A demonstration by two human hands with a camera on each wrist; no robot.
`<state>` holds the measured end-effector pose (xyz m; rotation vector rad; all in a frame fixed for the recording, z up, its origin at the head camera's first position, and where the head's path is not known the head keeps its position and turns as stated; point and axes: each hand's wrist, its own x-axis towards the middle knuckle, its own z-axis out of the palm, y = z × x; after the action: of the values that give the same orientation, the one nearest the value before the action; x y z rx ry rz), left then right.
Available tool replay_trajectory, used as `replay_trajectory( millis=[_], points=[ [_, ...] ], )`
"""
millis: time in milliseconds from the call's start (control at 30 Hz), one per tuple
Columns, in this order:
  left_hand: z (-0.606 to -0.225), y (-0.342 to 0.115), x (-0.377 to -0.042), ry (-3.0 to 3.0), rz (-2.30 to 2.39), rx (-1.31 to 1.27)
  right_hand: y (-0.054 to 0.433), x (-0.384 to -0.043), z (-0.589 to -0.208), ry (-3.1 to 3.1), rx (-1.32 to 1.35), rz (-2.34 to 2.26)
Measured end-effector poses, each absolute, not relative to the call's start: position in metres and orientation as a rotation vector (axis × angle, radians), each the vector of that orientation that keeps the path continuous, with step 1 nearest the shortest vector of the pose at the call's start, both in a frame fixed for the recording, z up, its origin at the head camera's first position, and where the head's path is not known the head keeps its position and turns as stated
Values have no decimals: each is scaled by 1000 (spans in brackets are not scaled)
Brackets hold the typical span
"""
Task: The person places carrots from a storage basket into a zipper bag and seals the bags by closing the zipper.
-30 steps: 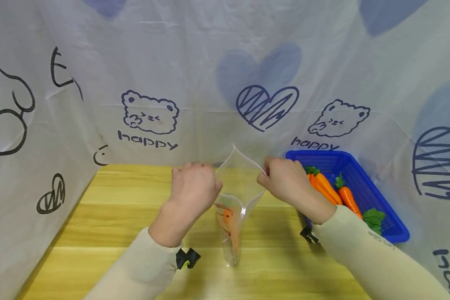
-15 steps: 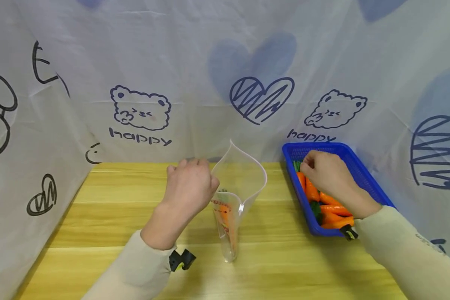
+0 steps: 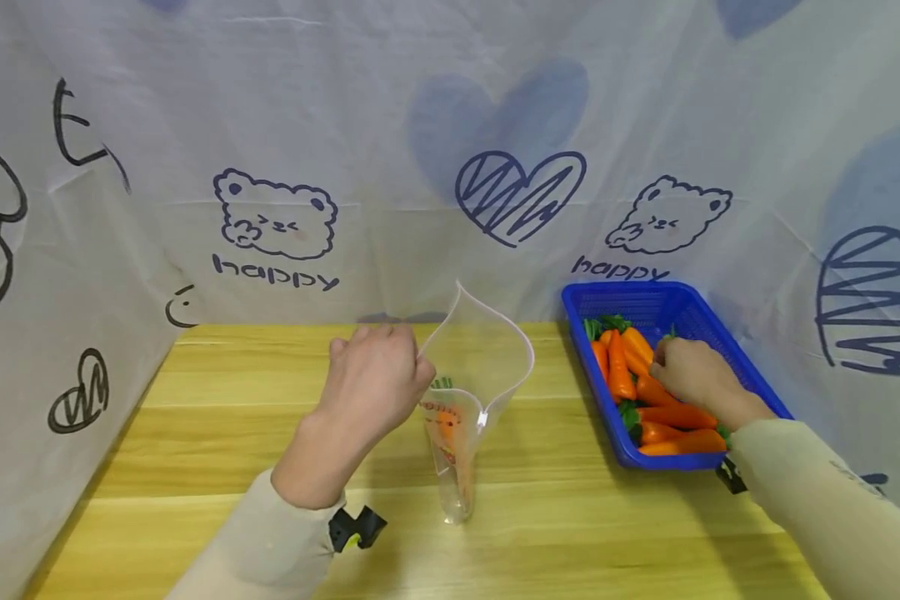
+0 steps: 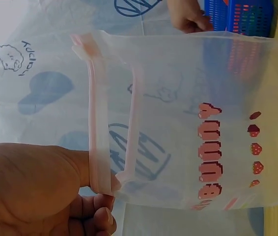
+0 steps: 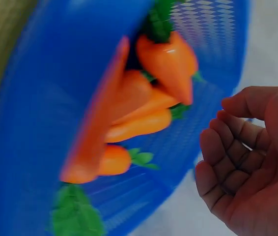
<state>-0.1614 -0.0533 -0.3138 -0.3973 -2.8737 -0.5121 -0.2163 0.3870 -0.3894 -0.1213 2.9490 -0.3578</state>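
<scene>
Right hand [image 3: 693,375] gone from bag rim to blue basket [image 3: 667,461], tabletop's [image 3: 232,417] back-right corner; fingers loosely bent near carrots [image 3: 621,367]. Left hand [image 3: 375,375] still pinching clear bag [image 3: 487,358], well in from back edge. Backdrop [image 3: 390,150]: "happy". Bag's pink lettering [image 4: 210,152] unclear.

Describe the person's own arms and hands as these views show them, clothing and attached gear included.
Left hand and right hand are bare, no gloves showing. The left sleeve and right sleeve are plain cream; the right one carries small, unreadable dark marking. An angular black attachment sits at the left cuff, with a yellow-green spot.
</scene>
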Motion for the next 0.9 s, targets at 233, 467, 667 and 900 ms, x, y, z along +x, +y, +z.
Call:
replay_trajectory(
  millis=[233, 467, 667, 900],
  points=[
    [-315, -55, -161, -2875, -532, -400, 413, -217, -407, 2893, -169, -239],
    [-317, -56, -160, -2884, -519, -399, 423, -212, -420, 2758, -283, -90],
    [-317, -57, -160, -2880, -531, -395, 424, -209, -429, 2762, -274, 36],
    [-316, -58, -159, -2906, -551, -392, 425, -210, -435, 2760, -255, 102]
  ],
)
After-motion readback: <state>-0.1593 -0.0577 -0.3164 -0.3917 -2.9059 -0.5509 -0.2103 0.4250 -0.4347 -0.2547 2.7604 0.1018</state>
